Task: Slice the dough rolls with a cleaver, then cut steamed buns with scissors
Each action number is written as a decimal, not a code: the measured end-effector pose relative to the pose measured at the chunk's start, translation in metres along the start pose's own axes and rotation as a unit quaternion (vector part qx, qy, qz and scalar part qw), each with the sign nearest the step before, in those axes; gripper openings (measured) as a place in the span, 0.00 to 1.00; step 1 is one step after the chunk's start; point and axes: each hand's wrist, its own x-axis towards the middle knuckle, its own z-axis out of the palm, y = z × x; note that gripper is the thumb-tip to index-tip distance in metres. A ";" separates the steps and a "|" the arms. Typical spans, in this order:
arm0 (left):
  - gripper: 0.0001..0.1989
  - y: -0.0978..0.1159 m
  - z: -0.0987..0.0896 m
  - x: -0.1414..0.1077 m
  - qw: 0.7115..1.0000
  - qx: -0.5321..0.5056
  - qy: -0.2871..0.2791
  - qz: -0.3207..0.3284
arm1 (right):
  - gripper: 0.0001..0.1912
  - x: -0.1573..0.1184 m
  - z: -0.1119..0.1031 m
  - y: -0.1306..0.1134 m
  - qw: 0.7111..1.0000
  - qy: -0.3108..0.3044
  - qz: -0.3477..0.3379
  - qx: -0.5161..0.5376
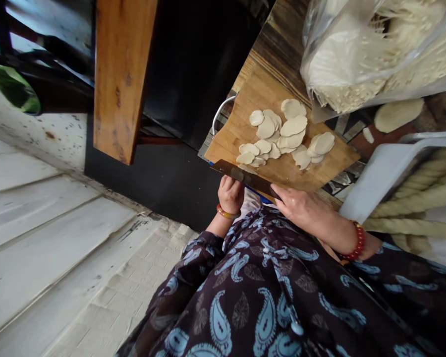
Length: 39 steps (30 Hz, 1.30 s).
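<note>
A dark, wide-bladed knife (258, 183) lies across the near edge of a wooden cutting board (226, 141). My right hand (301, 206), with a red bead bracelet, is closed around the knife's right end. Close behind the blade's left part is my left hand (231, 194), its fingers curled at the near side of the blade; what they hold, if anything, is hidden. Flat, pale oval slices (293, 125) are spread in several overlapping groups on the board, beyond the knife. One more slice shows partly at the blade's far side.
A clear plastic bag of thin noodles (357, 59) sits at the upper right. Below it are a loose pale oval piece (398, 115) and a white container (371, 183) with thick, pale ropes (423, 198). A wooden bench (124, 74) stands at the left.
</note>
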 end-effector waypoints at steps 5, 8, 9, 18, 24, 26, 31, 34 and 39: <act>0.11 0.001 -0.004 0.004 1.000 0.012 -0.005 0.012 | 0.25 0.005 -0.005 -0.003 1.000 -0.007 0.002 -0.006; 0.12 0.001 -0.004 0.006 1.000 0.016 0.000 0.016 | 0.25 0.007 -0.007 -0.005 1.000 -0.013 0.006 -0.015; 0.12 0.001 -0.004 0.006 1.000 0.015 0.002 0.015 | 0.25 0.007 -0.007 -0.005 1.000 -0.013 0.007 -0.017; 0.12 0.001 -0.001 -0.001 1.000 -0.014 -0.009 -0.013 | 0.24 0.024 0.002 -0.012 0.998 0.043 -0.027 -0.041; 0.10 -0.001 -0.004 -0.004 0.999 -0.043 -0.007 0.010 | 0.23 0.032 0.017 -0.002 0.994 0.095 -0.049 -0.011; 0.09 -0.002 -0.006 -0.005 0.999 -0.046 -0.001 0.023 | 0.23 0.028 0.024 0.009 0.992 0.112 -0.055 0.014; 0.12 0.000 -0.007 -0.005 0.997 -0.065 0.029 0.023 | 0.22 0.011 0.035 0.035 0.980 0.178 -0.073 0.052; 0.11 0.001 -0.005 -0.004 0.997 -0.061 0.039 0.029 | 0.23 0.000 0.038 0.039 0.976 0.199 -0.075 0.043; 0.10 -0.004 0.000 -0.010 0.997 -0.039 0.047 0.040 | 0.24 -0.018 0.035 0.031 0.982 0.172 -0.075 0.007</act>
